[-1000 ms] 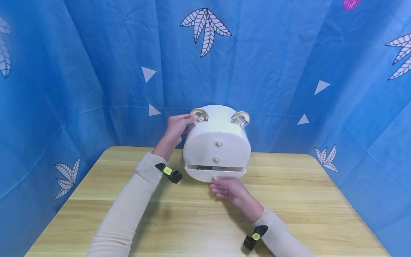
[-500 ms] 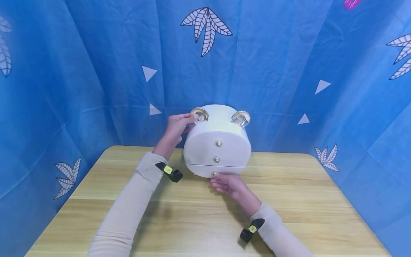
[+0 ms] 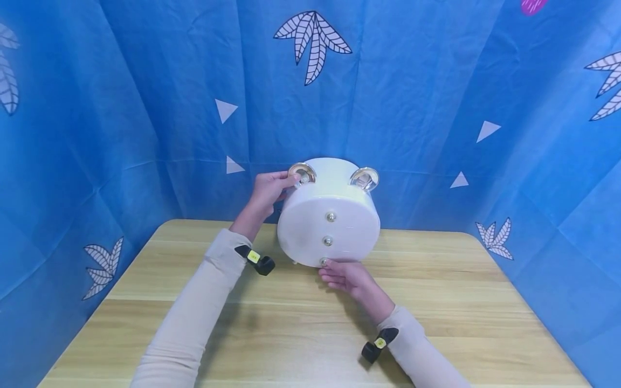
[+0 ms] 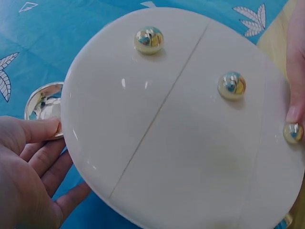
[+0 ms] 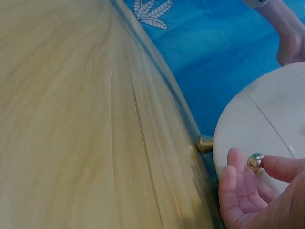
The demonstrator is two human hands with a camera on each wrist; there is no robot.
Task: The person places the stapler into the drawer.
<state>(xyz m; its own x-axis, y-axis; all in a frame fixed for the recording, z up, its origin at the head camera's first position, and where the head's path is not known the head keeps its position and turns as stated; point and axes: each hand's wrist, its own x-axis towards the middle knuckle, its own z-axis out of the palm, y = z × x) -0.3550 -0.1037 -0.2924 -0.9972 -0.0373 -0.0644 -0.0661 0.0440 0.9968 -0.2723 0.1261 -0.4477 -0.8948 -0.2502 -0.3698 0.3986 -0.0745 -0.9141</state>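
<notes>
A white, round-faced drawer box (image 3: 310,231) with gold ear-shaped handles stands at the table's back. My left hand (image 3: 268,191) pinches the left gold ear (image 4: 44,106) between thumb and fingers; the other fingers spread behind the box in the left wrist view. At the bottom of the front, my right hand (image 3: 350,277) holds the lowest gold knob (image 5: 255,162), its thumb on the knob and its other fingers loosely bent below. The middle knob (image 4: 232,86) and top knob (image 4: 148,40) are untouched. The bottom drawer sits flush with the front.
The pale wooden table (image 3: 291,334) lies under and in front of the box. Close behind hangs a blue curtain (image 3: 412,108) with leaf prints. The right gold ear (image 3: 364,179) is untouched. A gold foot (image 5: 204,144) shows under the box.
The bottom drawer, part way out a second ago, has gone in flush. My right hand moved slightly inward with its knob. My left hand stayed on the ear.
</notes>
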